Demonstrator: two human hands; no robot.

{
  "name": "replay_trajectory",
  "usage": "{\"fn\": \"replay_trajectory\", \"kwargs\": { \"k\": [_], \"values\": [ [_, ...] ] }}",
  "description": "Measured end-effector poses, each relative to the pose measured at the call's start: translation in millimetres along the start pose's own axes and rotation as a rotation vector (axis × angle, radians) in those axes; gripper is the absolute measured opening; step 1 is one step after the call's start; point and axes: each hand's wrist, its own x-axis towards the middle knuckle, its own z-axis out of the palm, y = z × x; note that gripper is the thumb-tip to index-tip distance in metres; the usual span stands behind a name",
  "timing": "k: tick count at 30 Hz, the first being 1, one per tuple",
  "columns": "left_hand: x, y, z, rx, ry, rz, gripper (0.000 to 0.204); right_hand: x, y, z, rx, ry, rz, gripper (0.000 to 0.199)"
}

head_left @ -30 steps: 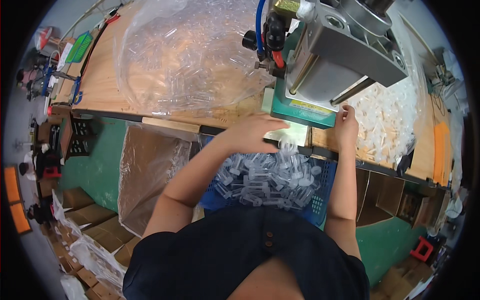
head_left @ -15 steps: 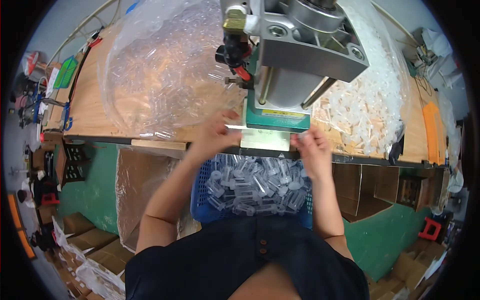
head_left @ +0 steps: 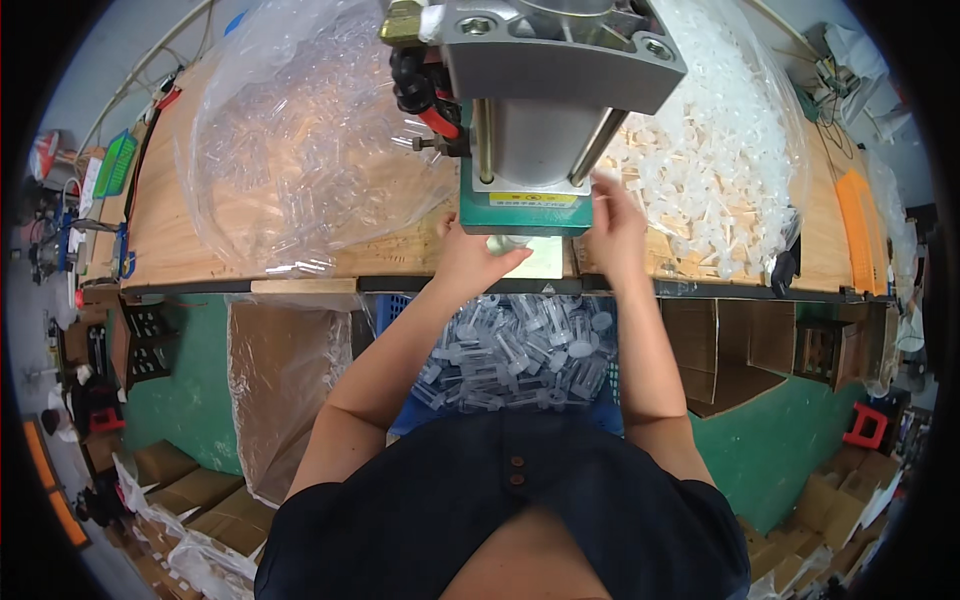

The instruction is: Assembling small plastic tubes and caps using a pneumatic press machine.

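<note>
A bench press with a grey cylinder body (head_left: 540, 140) and a green head (head_left: 525, 216) stands in front of me over a pale metal base plate (head_left: 545, 262). Under the green head, my left hand (head_left: 472, 262) is closed around a small clear plastic piece (head_left: 508, 243), its thumb lying along the near side. The press head hides some of those fingers. My right hand (head_left: 617, 228) is at the press's right side, beside the loose white parts; motion smears its fingers, and whatever they hold cannot be made out.
Clear plastic tubes (head_left: 310, 150) lie heaped in a bag on the left of the bench, small white parts (head_left: 710, 190) on the right. Below the bench edge, a blue basket (head_left: 400, 415) holds several clear tubular pieces. Cardboard boxes (head_left: 285, 390) flank it.
My left hand has moved right, bringing the clear piece under the press head. My right hand has gone from the base plate up and away toward the white parts. The view has shifted slightly.
</note>
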Motion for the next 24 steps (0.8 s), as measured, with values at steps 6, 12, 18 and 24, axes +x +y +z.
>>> {"fn": "replay_trajectory", "kwargs": {
  "k": [6,12,18,24],
  "values": [
    [10,15,-19,0.051,-0.243,-0.119,0.056,40,62,-19,-0.605,-0.159,0.104,0.021],
    [20,-53,-132,0.738,0.336,-0.14,0.052,22,64,-45,-0.141,-0.149,0.295,0.008],
    [-4,-68,-146,0.402,0.24,-0.376,0.046,-22,-10,-30,0.879,-0.172,0.518,0.029],
    [-36,19,-32,-1.009,0.005,-0.215,0.044,-68,-34,32,1.343,-0.332,0.596,0.028]
  ]
}}
